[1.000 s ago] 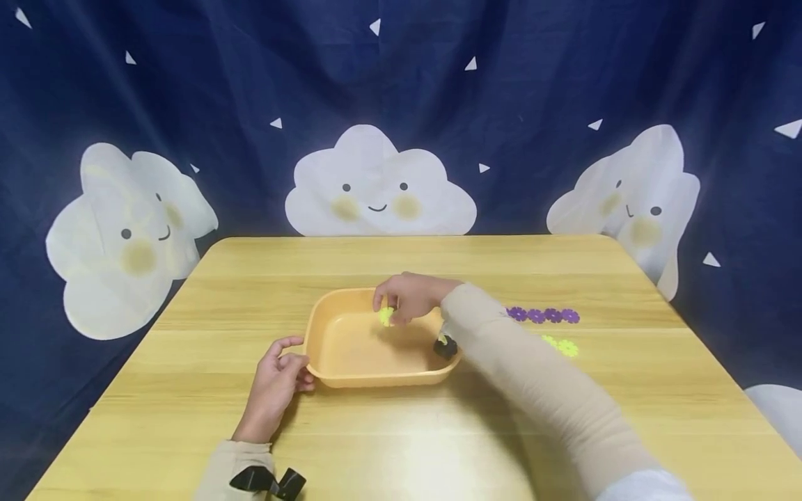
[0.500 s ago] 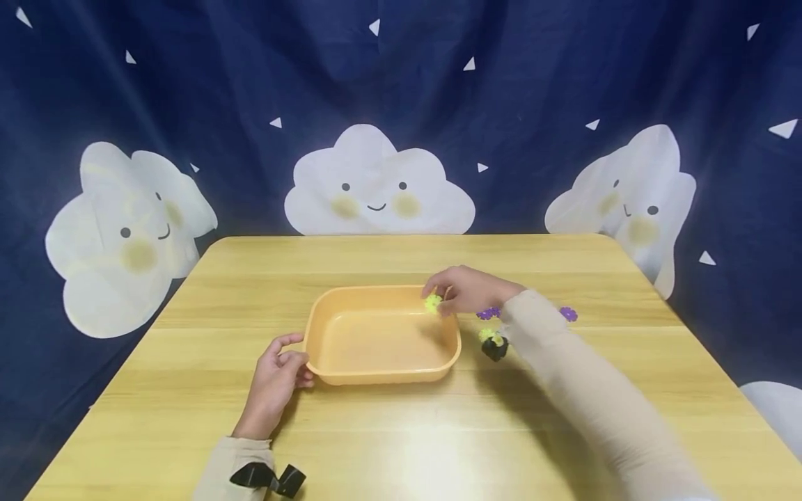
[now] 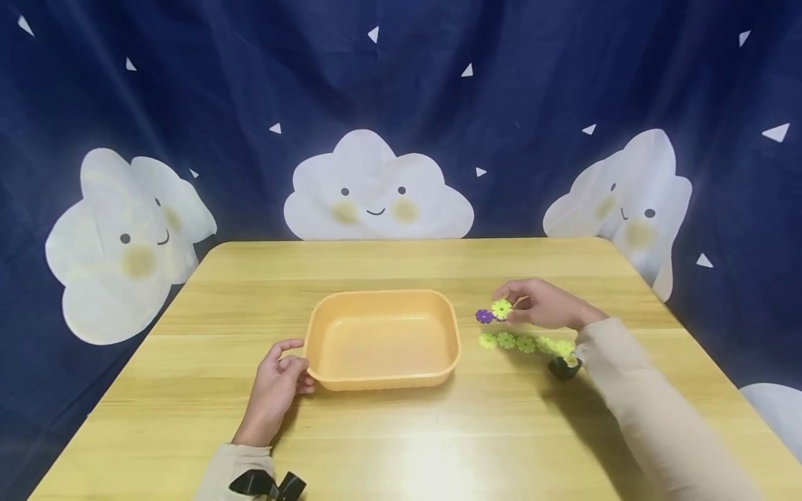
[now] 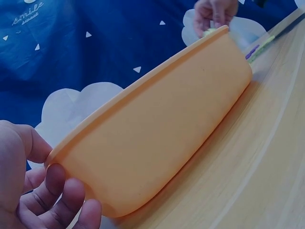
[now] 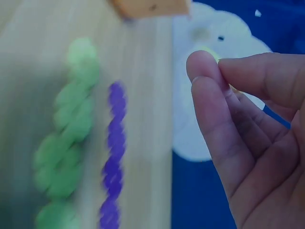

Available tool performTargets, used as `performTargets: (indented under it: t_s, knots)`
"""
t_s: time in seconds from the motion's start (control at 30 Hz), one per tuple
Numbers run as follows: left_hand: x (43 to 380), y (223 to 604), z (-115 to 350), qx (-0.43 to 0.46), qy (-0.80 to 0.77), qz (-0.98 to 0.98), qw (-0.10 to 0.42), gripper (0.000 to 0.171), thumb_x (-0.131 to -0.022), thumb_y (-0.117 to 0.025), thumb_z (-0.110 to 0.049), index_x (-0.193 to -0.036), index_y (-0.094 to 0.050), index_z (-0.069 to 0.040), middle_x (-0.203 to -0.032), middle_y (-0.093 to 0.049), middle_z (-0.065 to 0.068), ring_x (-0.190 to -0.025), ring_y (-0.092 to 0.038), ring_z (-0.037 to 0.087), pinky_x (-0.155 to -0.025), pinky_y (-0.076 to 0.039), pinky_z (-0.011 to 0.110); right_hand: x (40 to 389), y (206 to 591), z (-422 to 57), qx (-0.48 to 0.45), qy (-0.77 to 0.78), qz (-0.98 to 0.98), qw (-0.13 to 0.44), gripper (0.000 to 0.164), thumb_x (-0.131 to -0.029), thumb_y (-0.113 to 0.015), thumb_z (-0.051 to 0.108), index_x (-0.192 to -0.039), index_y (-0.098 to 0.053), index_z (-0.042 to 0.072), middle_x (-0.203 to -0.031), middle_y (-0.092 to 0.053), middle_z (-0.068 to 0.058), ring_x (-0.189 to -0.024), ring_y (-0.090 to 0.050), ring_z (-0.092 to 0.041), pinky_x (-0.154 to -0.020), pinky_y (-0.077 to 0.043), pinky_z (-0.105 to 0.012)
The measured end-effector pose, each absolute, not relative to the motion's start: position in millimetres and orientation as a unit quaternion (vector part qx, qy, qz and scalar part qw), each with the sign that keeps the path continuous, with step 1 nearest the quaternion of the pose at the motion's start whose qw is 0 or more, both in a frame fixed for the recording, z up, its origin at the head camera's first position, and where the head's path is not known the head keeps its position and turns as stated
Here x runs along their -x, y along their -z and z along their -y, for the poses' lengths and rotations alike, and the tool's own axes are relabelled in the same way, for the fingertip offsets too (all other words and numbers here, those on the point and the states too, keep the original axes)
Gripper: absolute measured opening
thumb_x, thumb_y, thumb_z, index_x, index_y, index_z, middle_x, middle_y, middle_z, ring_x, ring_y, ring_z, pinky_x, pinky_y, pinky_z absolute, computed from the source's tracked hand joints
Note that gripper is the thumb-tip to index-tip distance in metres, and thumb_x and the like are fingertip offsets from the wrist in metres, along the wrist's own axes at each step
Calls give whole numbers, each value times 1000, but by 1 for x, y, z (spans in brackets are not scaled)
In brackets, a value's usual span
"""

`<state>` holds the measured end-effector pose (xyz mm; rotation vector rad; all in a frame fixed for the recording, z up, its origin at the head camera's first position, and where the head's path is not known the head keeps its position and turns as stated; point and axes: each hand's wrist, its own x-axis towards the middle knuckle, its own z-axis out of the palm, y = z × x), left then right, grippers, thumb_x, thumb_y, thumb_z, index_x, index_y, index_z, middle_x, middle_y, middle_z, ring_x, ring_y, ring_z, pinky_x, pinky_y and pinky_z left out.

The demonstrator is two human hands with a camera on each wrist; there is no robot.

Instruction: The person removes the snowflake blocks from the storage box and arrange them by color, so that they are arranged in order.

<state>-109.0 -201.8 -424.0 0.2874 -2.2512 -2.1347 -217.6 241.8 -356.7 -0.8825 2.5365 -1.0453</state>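
At the left end of a shallow orange plastic basin (image 3: pixel 382 382), my left hand (image 3: pixel 276 383) grips the rim between thumb and fingers. In the left wrist view the basin wall (image 4: pixel 157 124) rises beside the fingertips. My right hand (image 3: pixel 545 304) pinches a yellow-green flower-shaped disc (image 3: pixel 501 309) between thumb and fingertips, held above the table to the right of the basin. Below it lies a row of yellow-green flower discs (image 3: pixel 506 340). A purple row (image 5: pixel 113 179) shows in the right wrist view; in the head view the hand mostly hides it, leaving a purple disc (image 3: pixel 484 316) visible.
The wooden table (image 3: pixel 351 452) ends at a dark blue curtain (image 3: pixel 401 76) printed with clouds and triangles. Black straps with small devices sit on both wrists, the right device (image 3: pixel 565 368) overlapping the near end of the yellow-green row.
My right hand has moved right, from over the basin to above the disc rows, with the yellow-green disc still pinched. The left hand keeps its place on the rim.
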Motion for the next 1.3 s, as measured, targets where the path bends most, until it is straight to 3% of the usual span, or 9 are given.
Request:
performTargets:
  t_s: [0.37,0.6,0.77,1.07,1.3]
  knots:
    - [112,421,201,-86,687,722,16,36,-92,-46,5,-127,-40,1,-76,-59,9,-63,-58,15,-59,-57,28,195,378,-309,258,335,-902,94,37,-85,-72,5,-120,-61,-1,-104,-63,-7,-91,-59,-18,-82,-54,-29]
    - [109,423,204,-90,687,721,16,36,-92,-46,5,-127,-40,1,-76,-60,8,-63,-58,15,-60,-57,29,181,383,-341,230,330,-911,94,38,-83,-72,1,-118,-59,-6,-100,-62,-7,-88,-57,-10,-80,-55,-27]
    - [107,422,208,-95,685,722,20,36,-93,-46,5,-127,-40,1,-78,-60,10,-63,-58,15,-60,-57,29,175,388,-352,237,318,-914,90,37,-82,-73,-2,-116,-60,-8,-99,-61,-7,-84,-57,-9,-76,-55,-26]
    - [105,425,210,-97,683,724,18,35,-93,-46,5,-127,-40,1,-75,-59,6,-63,-58,15,-59,-57,28,172,406,-363,272,272,-919,93,32,-82,-75,3,-111,-63,-1,-83,-62,-2,-77,-60,-7,-69,-56,-28]
    - [106,422,213,-98,677,729,24,35,-93,-49,4,-127,-42,1,-78,-60,5,-65,-58,15,-61,-57,28,172,410,-361,277,291,-911,93,31,-82,-74,4,-110,-62,-2,-76,-61,6,-64,-57,-4,-54,-51,-25]
